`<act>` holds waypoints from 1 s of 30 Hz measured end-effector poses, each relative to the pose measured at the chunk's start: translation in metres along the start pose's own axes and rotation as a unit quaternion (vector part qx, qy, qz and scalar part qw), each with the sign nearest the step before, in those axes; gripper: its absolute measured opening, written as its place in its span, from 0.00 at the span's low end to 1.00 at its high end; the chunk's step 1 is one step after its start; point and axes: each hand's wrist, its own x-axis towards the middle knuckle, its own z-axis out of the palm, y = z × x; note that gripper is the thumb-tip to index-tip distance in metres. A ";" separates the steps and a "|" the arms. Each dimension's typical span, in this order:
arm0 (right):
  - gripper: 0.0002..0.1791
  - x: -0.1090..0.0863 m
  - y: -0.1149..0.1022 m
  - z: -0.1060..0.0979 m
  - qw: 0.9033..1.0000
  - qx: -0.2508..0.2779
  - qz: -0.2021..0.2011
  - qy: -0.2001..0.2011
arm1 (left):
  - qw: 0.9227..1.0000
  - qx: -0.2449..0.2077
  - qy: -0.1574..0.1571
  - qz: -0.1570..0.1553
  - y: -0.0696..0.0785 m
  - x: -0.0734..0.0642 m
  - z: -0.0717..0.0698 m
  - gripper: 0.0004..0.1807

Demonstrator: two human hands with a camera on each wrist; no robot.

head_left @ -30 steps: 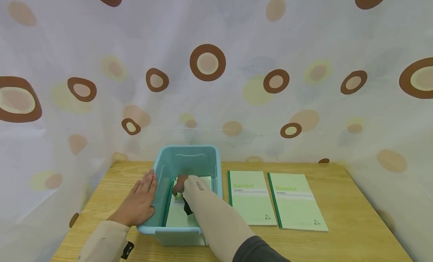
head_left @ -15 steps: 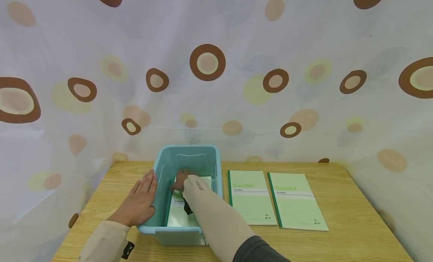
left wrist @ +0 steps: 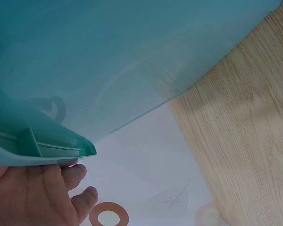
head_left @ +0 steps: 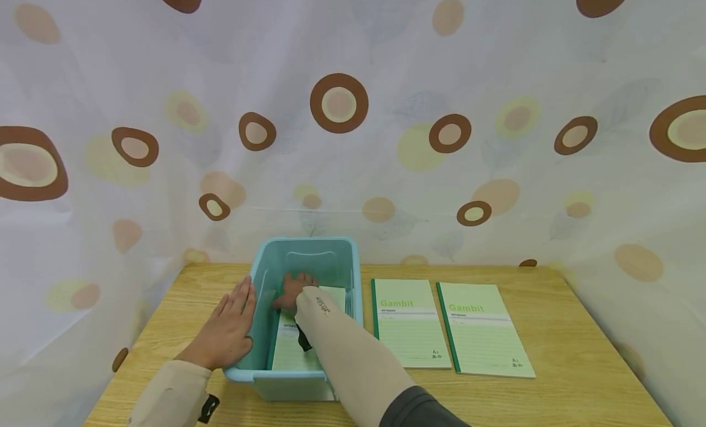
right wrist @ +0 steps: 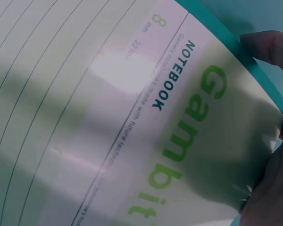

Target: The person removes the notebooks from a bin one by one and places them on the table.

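A light blue plastic bin (head_left: 292, 387) stands on the table, left of centre. My left hand (head_left: 227, 332) rests against its left side, fingers straight along the rim; the left wrist view shows fingers (left wrist: 37, 195) outside the wall. Inside the bin lies a pale green notebook (head_left: 292, 353) with a dark green spine. My right hand (head_left: 295, 291) reaches in and holds the notebook's top-left corner. In the right wrist view the thumb (right wrist: 269, 47) meets the spine edge and the other fingers are at the top edge, partly cut off. Whether more notebooks lie underneath is hidden.
Right of the bin, two matching notebooks lie side by side, one nearer (head_left: 410, 338) and one farther right (head_left: 488, 347). They lie flat on the wooden table (head_left: 579, 366). A patterned sheet (head_left: 380, 170) hangs behind and at both sides.
My right hand has shifted slightly away from me toward the notebook's top edge, its fingers spreading from a curled pose. My left hand and the bin have stayed in place.
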 end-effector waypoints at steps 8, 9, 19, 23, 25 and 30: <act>0.42 0.002 -0.002 -0.001 1.000 -0.021 0.011 0.012 | 1.000 -0.001 0.001 -0.001 0.000 0.000 0.001 0.41; 0.41 0.002 -0.002 -0.001 1.000 -0.023 0.013 0.013 | 1.000 0.000 0.001 -0.001 0.000 0.000 0.001 0.41; 0.40 0.002 -0.004 -0.004 0.999 -0.036 0.018 0.021 | 1.000 0.000 0.000 -0.002 0.000 0.000 0.000 0.41; 0.39 0.000 -0.005 -0.005 0.999 -0.041 0.017 0.027 | 1.000 0.001 0.005 0.000 0.000 0.000 0.000 0.41; 0.39 -0.002 -0.006 -0.006 0.998 -0.044 0.017 0.030 | 1.000 0.001 0.006 0.000 0.000 0.000 0.000 0.41; 0.39 -0.004 -0.006 -0.008 0.998 -0.047 0.013 0.031 | 1.000 -0.001 0.005 0.001 0.001 0.000 -0.001 0.41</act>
